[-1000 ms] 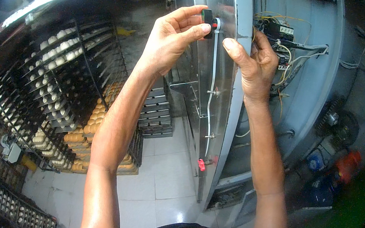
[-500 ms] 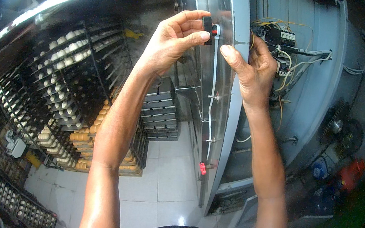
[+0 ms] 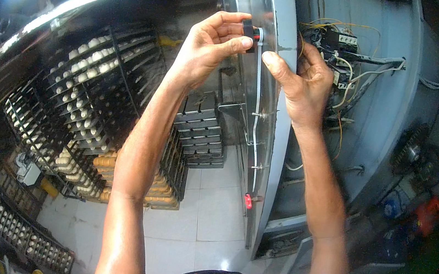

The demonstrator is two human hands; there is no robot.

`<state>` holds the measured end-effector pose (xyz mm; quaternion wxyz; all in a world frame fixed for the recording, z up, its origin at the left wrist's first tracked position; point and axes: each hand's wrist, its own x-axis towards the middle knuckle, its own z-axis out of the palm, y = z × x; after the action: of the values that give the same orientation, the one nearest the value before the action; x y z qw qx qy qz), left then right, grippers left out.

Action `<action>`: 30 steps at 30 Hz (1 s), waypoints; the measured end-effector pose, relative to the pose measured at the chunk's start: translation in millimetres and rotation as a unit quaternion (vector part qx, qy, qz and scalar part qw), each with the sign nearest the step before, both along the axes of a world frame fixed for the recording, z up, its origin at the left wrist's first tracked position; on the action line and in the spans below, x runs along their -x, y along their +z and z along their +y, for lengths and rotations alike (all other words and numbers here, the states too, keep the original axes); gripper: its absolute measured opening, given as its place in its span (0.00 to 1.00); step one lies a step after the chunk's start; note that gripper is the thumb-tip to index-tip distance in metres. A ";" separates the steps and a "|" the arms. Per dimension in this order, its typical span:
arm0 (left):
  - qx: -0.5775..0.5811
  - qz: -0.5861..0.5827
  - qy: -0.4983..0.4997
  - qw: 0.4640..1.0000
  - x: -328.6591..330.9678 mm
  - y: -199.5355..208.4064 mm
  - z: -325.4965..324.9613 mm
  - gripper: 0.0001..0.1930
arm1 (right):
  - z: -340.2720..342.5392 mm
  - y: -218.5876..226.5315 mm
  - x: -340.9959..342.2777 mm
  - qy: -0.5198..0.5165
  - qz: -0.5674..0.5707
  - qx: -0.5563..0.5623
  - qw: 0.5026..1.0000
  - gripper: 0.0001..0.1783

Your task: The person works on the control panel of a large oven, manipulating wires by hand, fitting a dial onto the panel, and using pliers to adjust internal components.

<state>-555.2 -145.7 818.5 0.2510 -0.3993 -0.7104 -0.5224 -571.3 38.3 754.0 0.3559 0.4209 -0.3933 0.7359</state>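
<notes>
Close in, the left hand (image 3: pixel 204 52) is closing its fingers on a small black square fitting (image 3: pixel 248 28), the thumb pressing its near face and the other fingertips supporting it from above and behind. The fitting is sitting right between those fingers, and its red collar (image 3: pixel 256 33) is pointing right, toward a pale ring (image 3: pixel 261 37) on the steel panel (image 3: pixel 268 88). It's looking light and stiff, probably hard plastic, and the smooth faces may be proving a bit slippery. The square sides are offering the best hold, well clear of the collar, which could be the fragile bit.

Just right of the left fingers, the right hand (image 3: pixel 306 90) is reaching around the panel's edge, thumb showing in front and fingers curling behind; what those fingertips are holding, if anything, I can't tell. Terminal blocks (image 3: pixel 347 40) are sitting just right of them, with thin yellow wires (image 3: pixel 353 25) looping above.

Below the left fingers, a pale tube (image 3: pixel 259 95) is running down the panel toward a red valve handle (image 3: pixel 248 200). Farther off, down and left of those fingers, metal trays (image 3: pixel 201 134) are stacking up, and a tall rack (image 3: pixel 111 39) is carrying pale rounds (image 3: pixel 92 73) and browned loaves (image 3: pixel 105 161).
</notes>
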 end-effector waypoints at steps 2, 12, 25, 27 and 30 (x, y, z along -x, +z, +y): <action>-0.002 -0.005 0.005 1.000 -2.1 -1.2 -0.8 0.27 | -1.0 -1.0 1.1 -0.010 0.006 -0.007 1.000 0.20; 0.029 -0.003 0.004 1.000 -5.8 0.9 -0.4 0.28 | -0.9 -0.2 -1.4 0.008 0.004 -0.009 1.000 0.19; -0.005 0.011 -0.016 1.000 -4.9 -5.3 -3.6 0.30 | -2.1 0.4 -3.1 -0.004 0.011 0.000 1.000 0.22; 0.013 0.015 -0.003 1.000 -4.4 -5.1 -5.6 0.30 | -0.4 -0.3 -3.9 -0.007 0.006 -0.016 1.000 0.23; 0.014 0.016 0.008 1.000 -3.4 -6.0 -4.2 0.31 | 1.1 -1.2 0.6 -0.010 0.012 -0.020 1.000 0.24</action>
<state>-551.8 -149.8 812.5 0.2606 -0.4053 -0.7170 -0.5038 -571.9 39.4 752.8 0.3592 0.4327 -0.4079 0.7192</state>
